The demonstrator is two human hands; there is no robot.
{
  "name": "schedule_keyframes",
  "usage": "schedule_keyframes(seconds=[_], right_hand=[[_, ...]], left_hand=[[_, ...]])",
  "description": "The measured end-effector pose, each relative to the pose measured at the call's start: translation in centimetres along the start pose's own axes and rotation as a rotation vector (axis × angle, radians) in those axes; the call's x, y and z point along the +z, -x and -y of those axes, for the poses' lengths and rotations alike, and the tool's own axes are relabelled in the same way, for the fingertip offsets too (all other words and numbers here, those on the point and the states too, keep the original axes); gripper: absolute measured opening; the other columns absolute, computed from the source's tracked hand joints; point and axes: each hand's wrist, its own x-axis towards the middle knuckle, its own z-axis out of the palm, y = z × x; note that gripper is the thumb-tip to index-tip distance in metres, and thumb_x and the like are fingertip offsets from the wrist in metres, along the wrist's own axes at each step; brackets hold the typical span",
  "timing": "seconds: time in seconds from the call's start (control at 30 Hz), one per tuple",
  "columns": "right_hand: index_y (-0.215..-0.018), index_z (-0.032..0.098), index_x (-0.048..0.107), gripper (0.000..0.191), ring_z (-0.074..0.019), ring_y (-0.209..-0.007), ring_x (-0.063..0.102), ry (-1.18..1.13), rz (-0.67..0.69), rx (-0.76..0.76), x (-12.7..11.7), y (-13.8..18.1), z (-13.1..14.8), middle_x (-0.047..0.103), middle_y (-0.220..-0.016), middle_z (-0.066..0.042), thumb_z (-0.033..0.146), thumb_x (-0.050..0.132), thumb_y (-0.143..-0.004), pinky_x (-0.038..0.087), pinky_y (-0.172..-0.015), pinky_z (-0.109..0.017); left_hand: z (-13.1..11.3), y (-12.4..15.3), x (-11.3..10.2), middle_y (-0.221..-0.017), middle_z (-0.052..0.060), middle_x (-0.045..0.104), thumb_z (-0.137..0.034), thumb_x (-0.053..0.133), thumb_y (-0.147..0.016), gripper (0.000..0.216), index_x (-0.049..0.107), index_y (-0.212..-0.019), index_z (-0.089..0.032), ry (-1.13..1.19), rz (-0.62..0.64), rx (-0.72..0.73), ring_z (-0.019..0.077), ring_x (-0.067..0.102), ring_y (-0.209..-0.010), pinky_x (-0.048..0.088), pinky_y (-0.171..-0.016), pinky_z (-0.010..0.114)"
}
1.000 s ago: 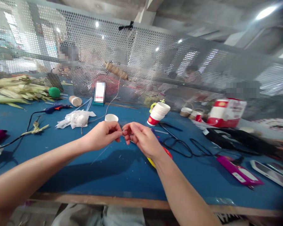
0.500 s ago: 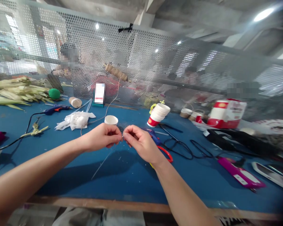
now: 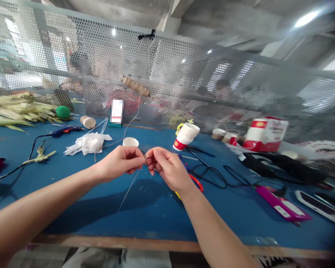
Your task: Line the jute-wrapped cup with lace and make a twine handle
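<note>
My left hand is closed in a pinch, its fingertips meeting those of my right hand above the table. Between them shows a thin pale strand, perhaps wire or thread, hanging down in a slanting line. My right thumb and forefinger are pressed together at a small loop or end of it; most of the grip is hidden by the fingers. Just behind my left hand stands a white paper cup. Scissors with red and yellow handles lie partly under my right wrist.
Stacked paper cups stand behind my right hand. A twine spool hangs on the perforated screen. Left are a crumpled white bag, a glue gun and corn husks. Cables and a purple device lie right.
The fingers of my right hand have opened out slightly and shifted against the left fingertips. The hanging strand has swung a little to the right. The view has moved slightly.
</note>
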Motion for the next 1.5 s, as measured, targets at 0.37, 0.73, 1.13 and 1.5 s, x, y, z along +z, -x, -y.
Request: schedule_keyframes(seconds=[0.37,0.73,1.13,1.5], right_hand=[[-0.078,0.018,0.055,0.012,-0.0065,-0.053,0.047,0.044,0.091,-0.044,-0.2,0.0,0.0,0.053,-0.066,0.003,0.029,0.059,-0.08,0.038,-0.05,-0.022],[-0.076,0.019,0.056,0.01,-0.0079,-0.057,0.045,-0.109,0.171,-0.063,-0.3,-0.1,-0.4,0.052,-0.069,0.002,0.027,0.061,-0.079,0.035,-0.051,-0.022],[-0.074,0.019,0.057,0.009,-0.0074,-0.059,0.047,-0.178,0.217,-0.124,0.0,0.3,0.3,0.054,-0.069,0.003,0.024,0.064,-0.077,0.036,-0.054,-0.022],[-0.068,0.019,0.056,0.016,-0.0079,-0.056,0.046,-0.249,0.152,-0.061,0.7,0.4,0.5,0.051,-0.064,0.004,0.028,0.069,-0.071,0.035,-0.051,-0.022]], left_hand=[[0.1,0.2,-0.1,-0.053,-0.004,0.05,-0.032,0.063,-0.07,0.027,0.048,-0.062,-0.012,0.257,0.128,-0.191,0.0019,0.037,-0.04,0.022,-0.041,0.018],[0.2,0.5,-0.1,-0.055,-0.002,0.051,-0.024,0.063,-0.073,0.019,0.053,-0.067,-0.009,0.485,0.252,-0.262,0.001,0.036,-0.039,0.021,-0.043,0.018],[0.0,0.6,0.3,-0.052,-0.002,0.05,-0.024,0.065,-0.071,0.02,0.054,-0.066,-0.009,0.54,0.306,-0.282,0.0021,0.037,-0.039,0.021,-0.042,0.017],[0.1,0.7,0.3,-0.053,-0.001,0.051,-0.023,0.064,-0.072,0.017,0.056,-0.068,-0.009,0.58,0.335,-0.279,0.0017,0.036,-0.039,0.022,-0.041,0.017]])
